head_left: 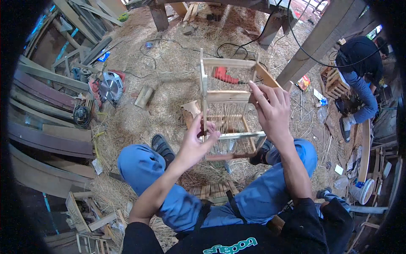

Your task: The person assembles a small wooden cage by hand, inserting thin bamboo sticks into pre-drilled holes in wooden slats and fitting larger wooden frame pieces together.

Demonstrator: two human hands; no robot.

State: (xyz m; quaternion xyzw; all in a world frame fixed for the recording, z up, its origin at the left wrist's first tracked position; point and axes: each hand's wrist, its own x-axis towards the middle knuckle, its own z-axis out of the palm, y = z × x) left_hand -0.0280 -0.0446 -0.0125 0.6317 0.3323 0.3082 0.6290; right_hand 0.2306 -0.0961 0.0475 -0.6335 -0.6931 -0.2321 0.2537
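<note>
A small open wooden frame (pixel 228 96), built of thin slats and posts, stands between my knees. My left hand (pixel 195 142) is closed around its left post, near the lower front corner, with the thumb stretched along the front rail. On the opposite side, my right hand (pixel 274 111) bends over the right end of the middle rail, fingers curled down and the thumb side towards the frame. The fingertips of the right hand are partly hidden behind the wood. Through the frame's upper opening shows a red power drill (pixel 225 75) lying on the floor.
A circular saw (pixel 111 88) lies on the straw-covered floor at left, beside stacked curved boards (pixel 50 135). A slanting wooden post (pixel 319 40) rises at right, with a black cable crossing it. Beyond it another person (pixel 359 63) bends beside a slatted wooden piece (pixel 337 82). A white bucket (pixel 363 191) stands lower right.
</note>
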